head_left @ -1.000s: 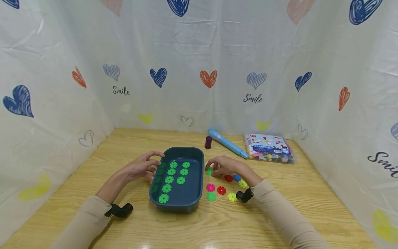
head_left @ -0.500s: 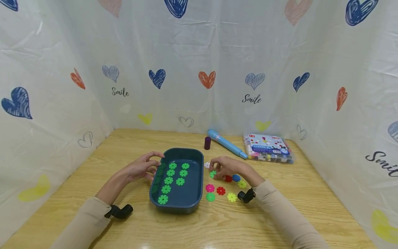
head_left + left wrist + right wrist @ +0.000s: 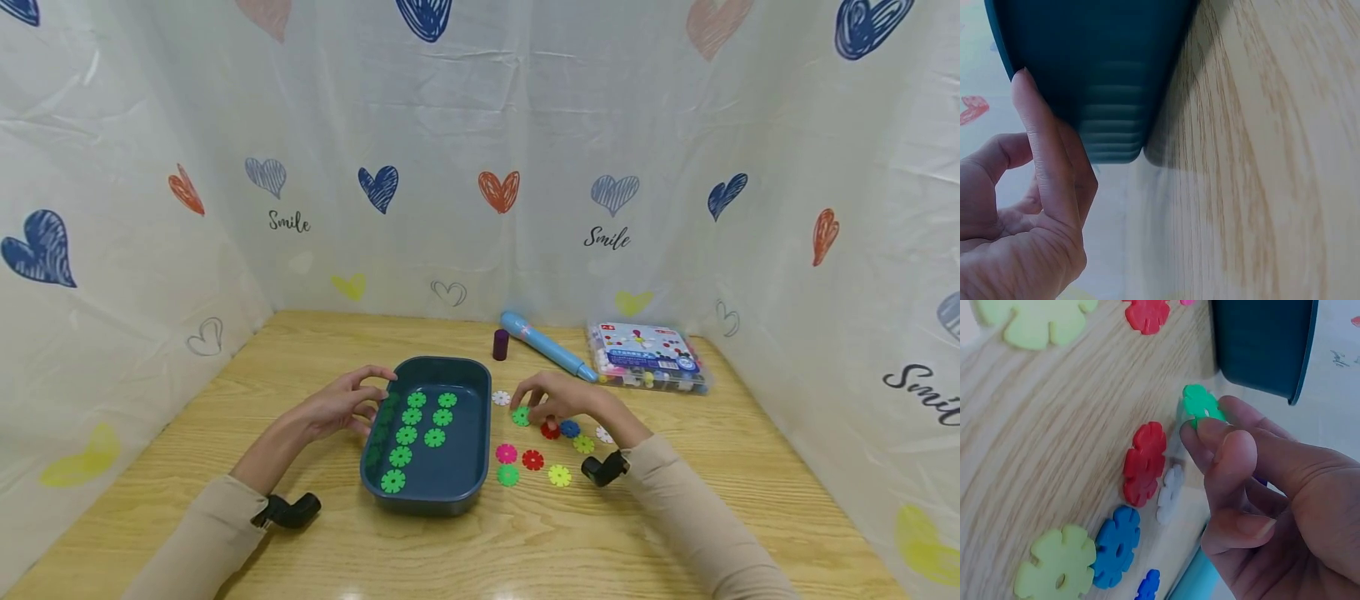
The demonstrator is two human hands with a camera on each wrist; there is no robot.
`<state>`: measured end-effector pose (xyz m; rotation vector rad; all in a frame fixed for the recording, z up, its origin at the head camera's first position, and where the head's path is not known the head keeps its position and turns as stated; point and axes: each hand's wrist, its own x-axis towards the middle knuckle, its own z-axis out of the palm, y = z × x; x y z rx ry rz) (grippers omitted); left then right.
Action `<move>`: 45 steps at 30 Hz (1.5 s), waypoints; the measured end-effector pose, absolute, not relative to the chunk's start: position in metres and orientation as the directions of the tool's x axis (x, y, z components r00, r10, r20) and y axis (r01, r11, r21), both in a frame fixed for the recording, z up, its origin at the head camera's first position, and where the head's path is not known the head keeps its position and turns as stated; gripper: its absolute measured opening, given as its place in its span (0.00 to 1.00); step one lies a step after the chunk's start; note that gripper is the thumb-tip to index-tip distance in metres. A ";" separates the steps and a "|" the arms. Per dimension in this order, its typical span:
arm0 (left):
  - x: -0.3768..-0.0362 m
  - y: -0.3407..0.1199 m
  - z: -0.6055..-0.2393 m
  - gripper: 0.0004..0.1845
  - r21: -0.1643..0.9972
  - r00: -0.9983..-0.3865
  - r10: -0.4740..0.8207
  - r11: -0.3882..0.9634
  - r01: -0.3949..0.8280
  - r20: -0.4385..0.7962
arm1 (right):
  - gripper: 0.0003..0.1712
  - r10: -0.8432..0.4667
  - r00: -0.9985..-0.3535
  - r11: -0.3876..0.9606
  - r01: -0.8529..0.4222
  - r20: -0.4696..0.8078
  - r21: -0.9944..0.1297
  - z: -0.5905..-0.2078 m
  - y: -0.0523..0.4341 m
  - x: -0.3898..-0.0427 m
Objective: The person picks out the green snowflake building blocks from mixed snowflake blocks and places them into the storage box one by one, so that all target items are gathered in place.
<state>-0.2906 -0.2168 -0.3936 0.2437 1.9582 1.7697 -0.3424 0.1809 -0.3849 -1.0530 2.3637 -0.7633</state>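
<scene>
My left hand (image 3: 341, 406) touches the left rim of a dark blue plastic tub (image 3: 450, 498) with its fingertips. In the left wrist view, one straight finger (image 3: 1047, 147) lies against the tub's outer wall (image 3: 1107, 69). Two columns of green notched interlocking discs (image 3: 393, 481) lie on the tub's floor. To the right of the tub, my right hand (image 3: 562, 398) pinches one green interlocking disc (image 3: 1201, 402) between thumb and finger. Under and beside that hand lie a red disc (image 3: 1145, 464), a blue disc (image 3: 1116, 547), a yellow disc (image 3: 1057, 565) and a white disc (image 3: 1170, 495).
More loose discs lie nearer the front: a pink one (image 3: 506, 453), another red one (image 3: 533, 460), a green one (image 3: 507, 475) and a yellow one (image 3: 559, 475). Behind stand a purple cylinder (image 3: 501, 345), a light blue microphone-shaped stick (image 3: 547, 346) and a clear boxed bead set (image 3: 651, 358).
My right hand has drawn the green disc a little rightward, away from the tub, and a white disc shows where the hand was. The left hand stays at the rim.
</scene>
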 end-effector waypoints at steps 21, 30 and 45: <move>-0.289 -0.218 -0.394 0.26 0.971 -0.870 0.434 0.134 -0.196 -0.235 | 0.08 -0.786 -0.596 0.552 -0.555 -0.167 -0.622 -0.344 0.178 -0.344; -0.290 -0.218 -0.395 0.25 0.972 -0.871 0.432 0.137 -0.193 -0.234 | 0.10 -0.803 -0.571 0.552 -0.600 -0.173 -0.579 -0.321 0.161 -0.346; -0.291 -0.217 -0.396 0.25 0.973 -0.870 0.438 0.135 -0.187 -0.228 | 0.13 -0.860 -0.495 0.482 -0.711 -0.121 -0.512 -0.307 0.121 -0.348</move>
